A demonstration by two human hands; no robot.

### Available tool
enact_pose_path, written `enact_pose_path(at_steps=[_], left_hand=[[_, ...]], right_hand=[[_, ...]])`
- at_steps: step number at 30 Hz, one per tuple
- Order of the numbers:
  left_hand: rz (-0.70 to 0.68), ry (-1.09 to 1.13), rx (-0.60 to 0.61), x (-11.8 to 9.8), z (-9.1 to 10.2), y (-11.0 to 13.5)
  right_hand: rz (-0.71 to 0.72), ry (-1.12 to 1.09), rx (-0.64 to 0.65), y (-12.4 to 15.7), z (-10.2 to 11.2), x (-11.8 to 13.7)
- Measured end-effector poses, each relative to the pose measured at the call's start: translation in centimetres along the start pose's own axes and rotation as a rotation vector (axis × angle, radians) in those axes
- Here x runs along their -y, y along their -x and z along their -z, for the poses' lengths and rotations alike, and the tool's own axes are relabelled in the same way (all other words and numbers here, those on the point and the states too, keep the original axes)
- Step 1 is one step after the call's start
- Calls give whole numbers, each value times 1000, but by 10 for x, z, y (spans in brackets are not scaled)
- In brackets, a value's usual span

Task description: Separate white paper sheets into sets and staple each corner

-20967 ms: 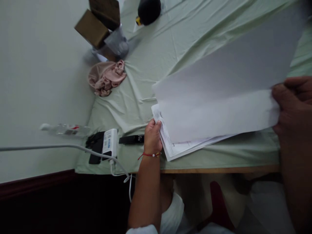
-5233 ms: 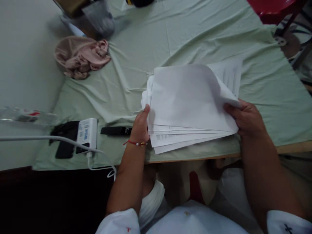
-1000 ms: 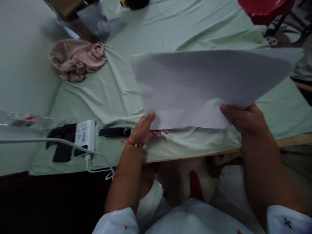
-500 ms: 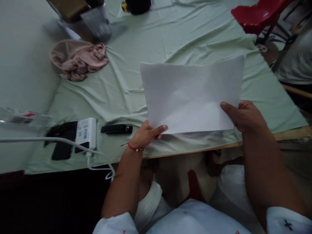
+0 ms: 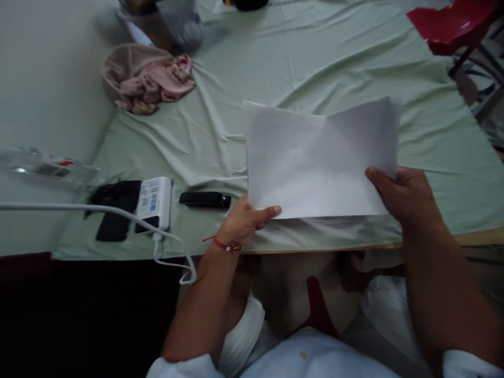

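Observation:
White paper (image 5: 315, 163), blank on the side facing me, is held above the near part of the table; I cannot tell how many sheets there are. My left hand (image 5: 248, 218) pinches its lower left corner, thumb on top and fingers beneath. At the right edge my right hand (image 5: 405, 194) grips it the same way, thumb on top. The far edge dips in the middle and its right part bends upward. Just left of my left hand a black stapler (image 5: 205, 199) lies on the cloth.
A green cloth (image 5: 334, 63) covers the table. To the left lie a white power bank (image 5: 155, 202) with a white cable (image 5: 98, 209), and a black phone-like object (image 5: 114, 226). Farther back are a crumpled pink cloth (image 5: 153, 84) and a translucent bin (image 5: 181, 26). A red chair (image 5: 452, 29) stands far right.
The paper's far edge now sags more in the middle, with its right part bent up. Both hands keep their hold. The whole view has shifted, with table objects appearing farther right and higher.

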State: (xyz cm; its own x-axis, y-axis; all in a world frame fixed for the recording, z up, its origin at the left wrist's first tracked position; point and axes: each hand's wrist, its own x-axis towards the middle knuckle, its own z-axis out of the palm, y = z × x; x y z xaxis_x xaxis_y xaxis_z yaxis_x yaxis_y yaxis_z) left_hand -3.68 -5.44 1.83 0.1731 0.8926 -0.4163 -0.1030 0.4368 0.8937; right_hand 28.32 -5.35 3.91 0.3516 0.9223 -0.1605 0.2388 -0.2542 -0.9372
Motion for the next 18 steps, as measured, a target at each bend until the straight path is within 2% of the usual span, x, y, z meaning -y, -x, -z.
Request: enact_pose_path(at_steps=[2,4,7,11,13,16,18], left_hand=[[7,21,-22,-5,8,4],[4,20,-50,-8,15,7],[-8,8,-68,-7,23,10],[-12,11,-91,-2,27,11],[-18,12,-108,-1,28,12],[-31,26,-101,-1,30,14],[-35,49,-95,-3,31,15]], right_hand=[[-124,-158,95,0,-4,1],[-258,-261,247,0,-7,0],[-293,-192,395,-1,-10,-4],[-177,9,385,-1,-13,-5],[-176,-49,370,1,-13,-3],[-251,-207,366,4,-12,1],[-299,-232,401,6,-13,1]])
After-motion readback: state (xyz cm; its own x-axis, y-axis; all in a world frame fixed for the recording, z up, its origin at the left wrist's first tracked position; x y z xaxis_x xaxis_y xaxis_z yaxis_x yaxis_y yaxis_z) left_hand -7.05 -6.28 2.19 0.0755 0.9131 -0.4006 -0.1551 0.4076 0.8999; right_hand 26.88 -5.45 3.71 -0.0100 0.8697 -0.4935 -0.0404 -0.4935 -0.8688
